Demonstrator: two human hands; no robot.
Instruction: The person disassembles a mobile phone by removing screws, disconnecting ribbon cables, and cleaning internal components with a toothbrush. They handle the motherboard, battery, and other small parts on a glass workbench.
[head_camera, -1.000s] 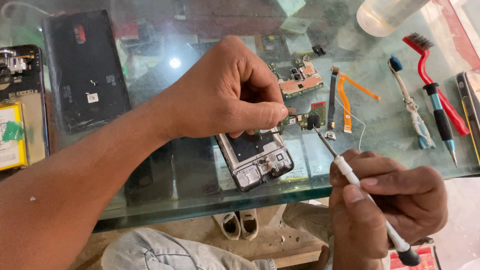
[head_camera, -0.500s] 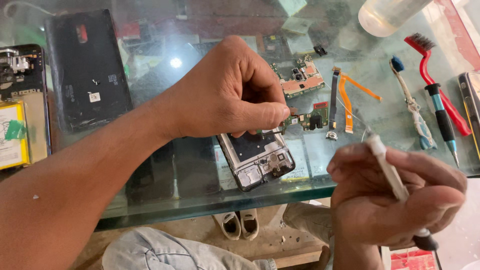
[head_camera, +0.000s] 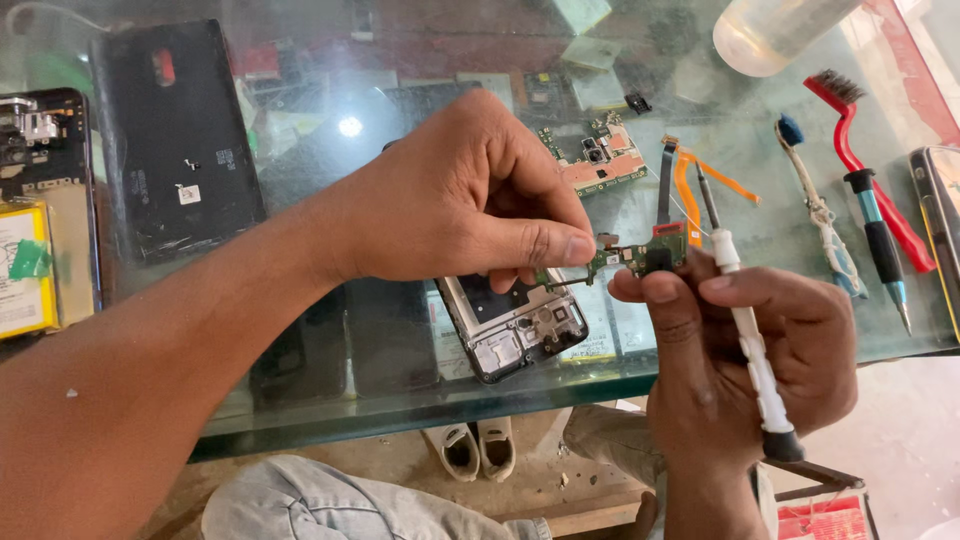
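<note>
My left hand (head_camera: 470, 195) pinches one end of a small green circuit board (head_camera: 640, 257) between thumb and forefinger, above the glass table. My right hand (head_camera: 740, 350) grips a white-handled screwdriver (head_camera: 745, 330) with its tip pointing up and away, and its thumb and fingers also touch the other end of the small board. Under both hands lies an opened phone frame (head_camera: 515, 325), face up near the table's front edge.
On the glass table (head_camera: 400, 400): a black phone back cover (head_camera: 175, 140), an open phone with a yellow battery (head_camera: 30, 215), a main board (head_camera: 600, 160), orange flex cables (head_camera: 690, 185), a toothbrush (head_camera: 820, 215), a red brush (head_camera: 875, 165), another screwdriver (head_camera: 880, 245), a clear bottle (head_camera: 770, 30). Shoes (head_camera: 475, 450) below.
My right hand has risen from below the table edge to the small board, with the screwdriver swung upright. The left hand stays in place, holding the board.
</note>
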